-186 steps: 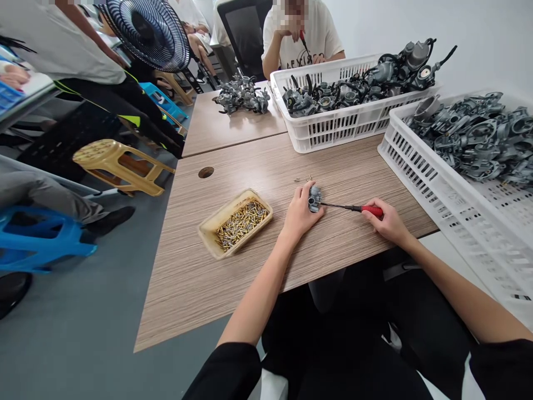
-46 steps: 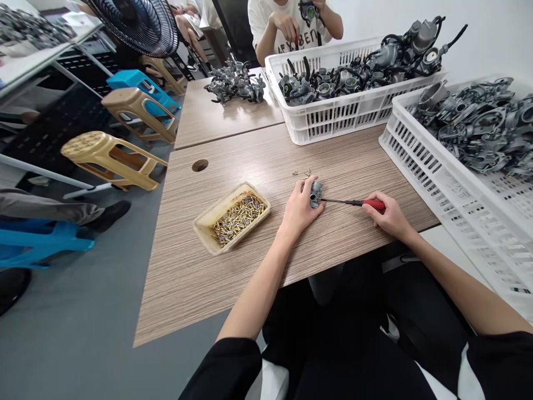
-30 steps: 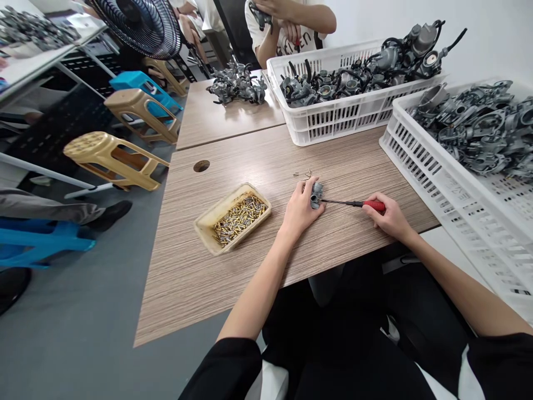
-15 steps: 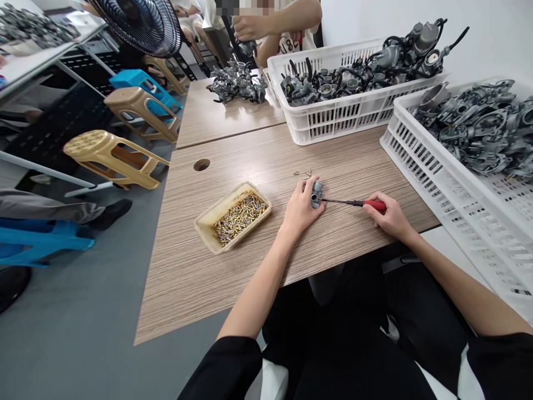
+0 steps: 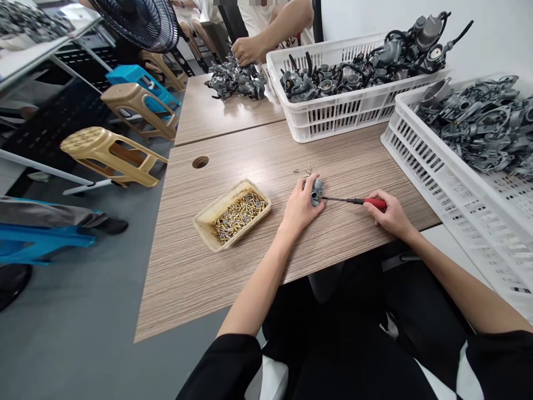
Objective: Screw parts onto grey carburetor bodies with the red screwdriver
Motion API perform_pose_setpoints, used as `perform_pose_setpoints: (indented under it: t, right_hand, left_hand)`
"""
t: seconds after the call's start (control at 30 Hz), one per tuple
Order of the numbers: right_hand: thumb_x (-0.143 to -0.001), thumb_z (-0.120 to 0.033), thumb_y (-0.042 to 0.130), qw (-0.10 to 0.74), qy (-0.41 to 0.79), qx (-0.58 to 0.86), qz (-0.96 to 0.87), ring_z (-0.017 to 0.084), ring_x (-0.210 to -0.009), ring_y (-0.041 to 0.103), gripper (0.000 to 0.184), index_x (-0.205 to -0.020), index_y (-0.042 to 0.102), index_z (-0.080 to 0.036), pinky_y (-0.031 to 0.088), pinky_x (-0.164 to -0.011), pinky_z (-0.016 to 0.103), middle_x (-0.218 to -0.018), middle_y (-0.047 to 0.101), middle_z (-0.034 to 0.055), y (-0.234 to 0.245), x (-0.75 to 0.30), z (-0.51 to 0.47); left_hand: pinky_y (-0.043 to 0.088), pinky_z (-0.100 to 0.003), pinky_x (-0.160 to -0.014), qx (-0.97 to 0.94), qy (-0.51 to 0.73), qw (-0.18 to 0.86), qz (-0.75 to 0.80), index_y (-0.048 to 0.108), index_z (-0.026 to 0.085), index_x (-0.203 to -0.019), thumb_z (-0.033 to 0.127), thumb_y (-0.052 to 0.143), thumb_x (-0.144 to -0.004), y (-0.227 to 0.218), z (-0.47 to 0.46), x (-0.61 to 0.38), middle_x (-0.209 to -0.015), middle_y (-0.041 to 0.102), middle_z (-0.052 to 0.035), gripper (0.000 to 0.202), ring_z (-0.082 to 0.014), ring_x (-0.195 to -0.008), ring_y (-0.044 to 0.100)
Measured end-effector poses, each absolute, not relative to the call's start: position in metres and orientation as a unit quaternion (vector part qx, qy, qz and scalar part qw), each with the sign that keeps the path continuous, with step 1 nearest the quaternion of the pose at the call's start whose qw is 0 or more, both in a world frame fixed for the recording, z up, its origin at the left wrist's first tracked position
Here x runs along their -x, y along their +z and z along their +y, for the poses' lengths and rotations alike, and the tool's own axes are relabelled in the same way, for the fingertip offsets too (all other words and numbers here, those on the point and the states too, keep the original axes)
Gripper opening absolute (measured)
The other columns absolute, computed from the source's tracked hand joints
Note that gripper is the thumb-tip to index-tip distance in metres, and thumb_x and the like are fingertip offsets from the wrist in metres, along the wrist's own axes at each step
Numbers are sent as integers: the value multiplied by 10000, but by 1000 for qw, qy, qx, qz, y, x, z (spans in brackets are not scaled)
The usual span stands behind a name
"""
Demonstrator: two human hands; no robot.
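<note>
Casting of lumpy grey metal (image 5: 317, 194), likely stiff; best held by its sides.
Left fingers (image 5: 318, 210) clasp it; right fingers (image 5: 380, 194), a slim red-handled screwdriver (image 5: 361, 201).

On a wood-grain table (image 5: 179, 294), the person's left hand (image 5: 300, 205) held a small grey metal part (image 5: 317, 188); the right hand (image 5: 390, 214) gripped a red-handled screwdriver (image 5: 373, 203), its tip at the part. A few pins (image 5: 308, 168) lay just beyond the left hand. To its left sat a cream tub (image 5: 204, 225) (stained inside) of brass-coloured and grey pieces (image 5: 240, 216). Farther back, a co-worker's hand (image 5: 249, 51) was at a metal heap (image 5: 236, 83) beside a white basket (image 5: 300, 126).
</note>
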State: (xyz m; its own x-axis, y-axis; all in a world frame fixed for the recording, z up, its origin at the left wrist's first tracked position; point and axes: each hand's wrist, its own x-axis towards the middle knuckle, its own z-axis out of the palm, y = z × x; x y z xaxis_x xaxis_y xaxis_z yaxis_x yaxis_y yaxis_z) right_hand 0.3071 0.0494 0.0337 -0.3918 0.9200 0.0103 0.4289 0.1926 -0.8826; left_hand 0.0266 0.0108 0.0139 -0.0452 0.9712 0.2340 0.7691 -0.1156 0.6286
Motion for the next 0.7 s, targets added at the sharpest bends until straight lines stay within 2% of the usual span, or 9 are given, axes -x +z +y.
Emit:
perform_pose_setpoints:
  t: [0.7]
  right_hand:
    - [-917,-624,747,288,418,474,-719,186,-442,574,392,-895,600,-261,467,-472,348,-621,565,-30,29,-308,51]
  left_hand:
    - [586,-465,-1045,-667,319,161,654,435,305,-1570,237,741,-875,13,10,-28,-1430,553,-120,762,-329,-1272,635]
